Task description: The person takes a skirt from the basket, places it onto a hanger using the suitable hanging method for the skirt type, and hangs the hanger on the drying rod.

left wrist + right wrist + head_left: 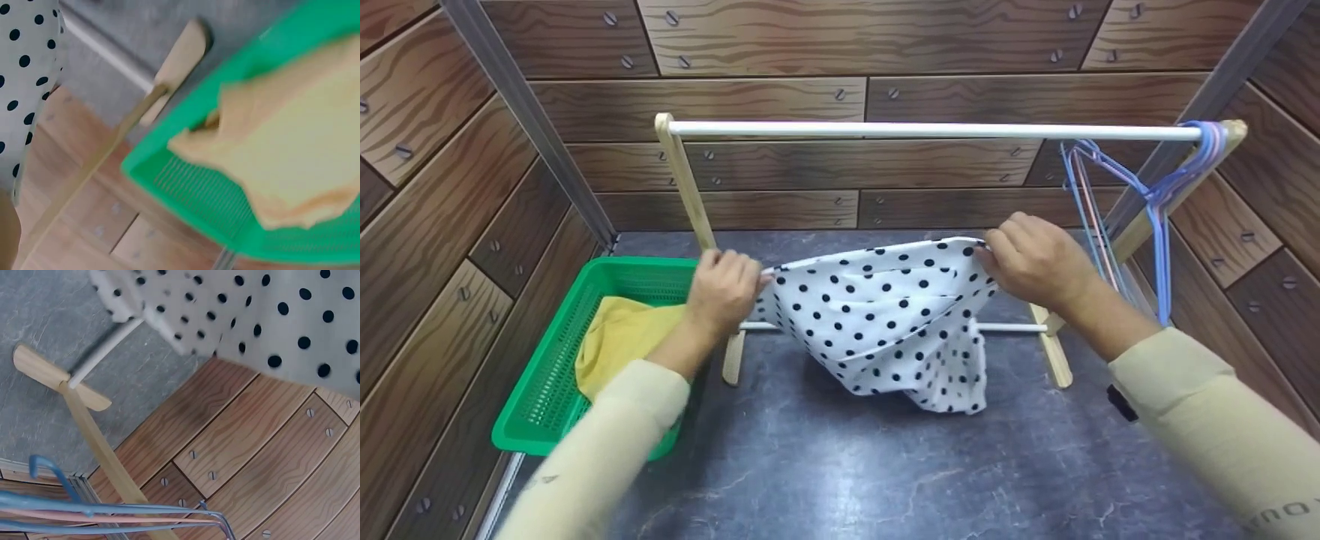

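A white cloth with black polka dots point(877, 315) hangs stretched between both hands, above the floor and in front of the rack. My left hand point(726, 289) grips its left upper corner. The right upper corner is pinched in my right hand point(1035, 259), held slightly higher. Folds run across the cloth and its lower end droops to the right. In the left wrist view only an edge of the dotted cloth point(25, 73) shows. The right wrist view has the dotted cloth point(253, 320) across the top, with the fingers out of sight.
A clothes rack with a white top rail point(922, 130) and wooden legs stands behind the cloth. Several blue and pink hangers point(1162, 202) hang at its right end. To the left, a green basket point(540, 382) contains a yellow cloth point(622, 337). Wood-patterned panels surround the grey floor point(825, 480).
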`<state>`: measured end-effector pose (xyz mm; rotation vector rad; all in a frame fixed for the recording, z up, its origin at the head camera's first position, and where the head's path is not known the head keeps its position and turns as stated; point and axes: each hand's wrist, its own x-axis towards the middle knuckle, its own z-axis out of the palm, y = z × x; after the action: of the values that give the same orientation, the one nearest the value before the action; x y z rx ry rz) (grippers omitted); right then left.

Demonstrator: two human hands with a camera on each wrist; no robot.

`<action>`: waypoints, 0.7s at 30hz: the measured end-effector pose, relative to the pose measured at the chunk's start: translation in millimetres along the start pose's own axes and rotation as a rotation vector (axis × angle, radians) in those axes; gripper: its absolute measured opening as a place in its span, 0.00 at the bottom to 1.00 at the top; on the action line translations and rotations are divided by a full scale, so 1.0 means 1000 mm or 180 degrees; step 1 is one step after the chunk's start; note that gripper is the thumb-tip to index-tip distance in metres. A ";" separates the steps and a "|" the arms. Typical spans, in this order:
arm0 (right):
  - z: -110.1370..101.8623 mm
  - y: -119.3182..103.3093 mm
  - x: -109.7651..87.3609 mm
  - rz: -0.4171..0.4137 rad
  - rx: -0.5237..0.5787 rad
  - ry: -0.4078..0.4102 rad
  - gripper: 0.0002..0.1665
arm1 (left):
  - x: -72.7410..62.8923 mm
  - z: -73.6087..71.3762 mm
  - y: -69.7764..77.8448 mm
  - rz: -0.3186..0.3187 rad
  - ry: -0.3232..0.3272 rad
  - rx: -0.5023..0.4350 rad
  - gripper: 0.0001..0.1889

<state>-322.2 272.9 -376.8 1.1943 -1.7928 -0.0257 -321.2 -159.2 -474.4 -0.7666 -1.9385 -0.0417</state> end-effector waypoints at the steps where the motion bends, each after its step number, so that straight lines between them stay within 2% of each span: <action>1: 0.000 0.001 -0.001 -0.0038 -0.0037 -0.0005 0.17 | 0.006 -0.005 -0.006 0.0081 0.0005 0.0091 0.27; 4: -0.003 0.007 -0.003 -0.0063 -0.0141 0.0006 0.18 | 0.024 -0.020 -0.024 0.0267 0.0045 0.0291 0.28; 9: -0.011 0.017 -0.001 0.0043 -0.0229 0.0015 0.18 | 0.051 -0.045 -0.049 0.0451 0.0171 0.0476 0.29; 11: -0.016 0.021 0.002 0.0055 -0.0249 0.0046 0.17 | 0.063 -0.056 -0.055 0.0561 0.0286 0.0505 0.29; 13: -0.021 0.026 0.007 0.0123 -0.0259 0.0176 0.16 | 0.080 -0.068 -0.060 0.0626 0.0507 0.0480 0.29; 17: -0.030 0.034 0.022 0.0387 -0.0335 0.0557 0.17 | 0.116 -0.092 -0.072 0.0556 0.0988 0.0300 0.29; 21: -0.036 0.035 0.038 0.0580 -0.0362 0.0755 0.17 | 0.142 -0.110 -0.078 0.0500 0.1104 0.0279 0.31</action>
<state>-324.5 280.1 -314.6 0.9103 -1.6604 0.1140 -316.0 -189.4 -281.2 -0.7941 -1.5388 0.0058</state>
